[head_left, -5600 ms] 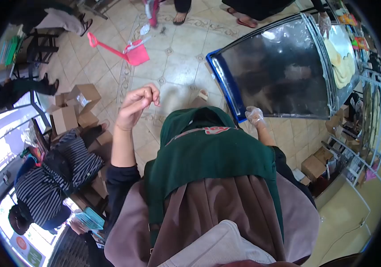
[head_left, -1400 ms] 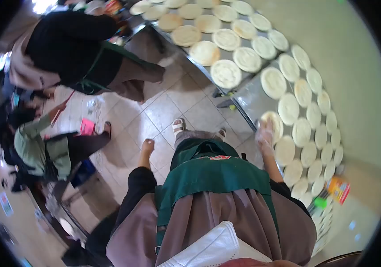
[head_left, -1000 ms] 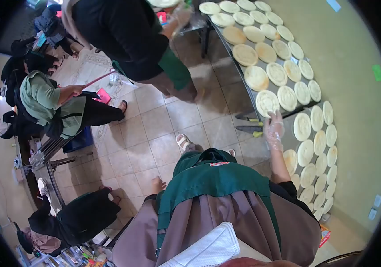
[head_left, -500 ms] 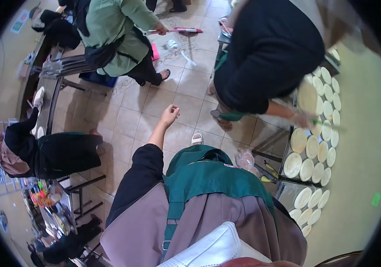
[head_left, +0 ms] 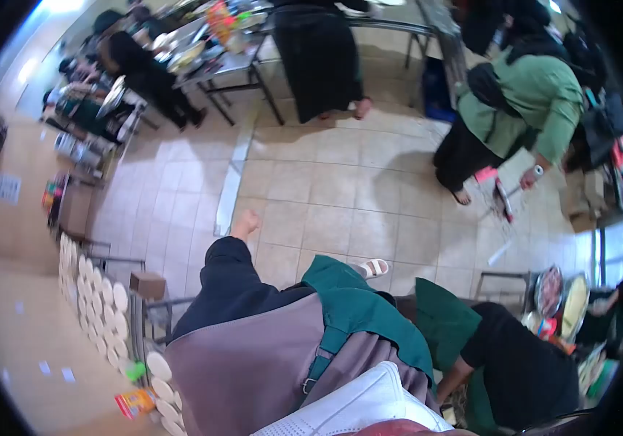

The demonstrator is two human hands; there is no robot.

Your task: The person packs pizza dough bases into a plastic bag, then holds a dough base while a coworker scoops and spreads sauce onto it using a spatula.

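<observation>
My left hand [head_left: 247, 222] is held out over the tiled floor [head_left: 304, 218], bare, with its fingers curled in; whether anything is inside is hidden. Nearest to it lies a pale strip [head_left: 233, 182] on the floor. My right hand does not show. A green apron [head_left: 359, 320] hangs over my clothes. At the lower left, flat round breads [head_left: 101, 309] lie in rows on a table by the wall.
A co-worker in black with a green apron [head_left: 522, 356] is close on my right. A person in a green top [head_left: 529, 102] holds a long-handled tool at the upper right. Worktables [head_left: 231, 64] and several people stand ahead. A cardboard box [head_left: 148, 285] is at left.
The view has swung round: the bread tables moved from right to left, and the co-worker in black is now lower right. My gloved right hand, visible before, has dropped out of sight.
</observation>
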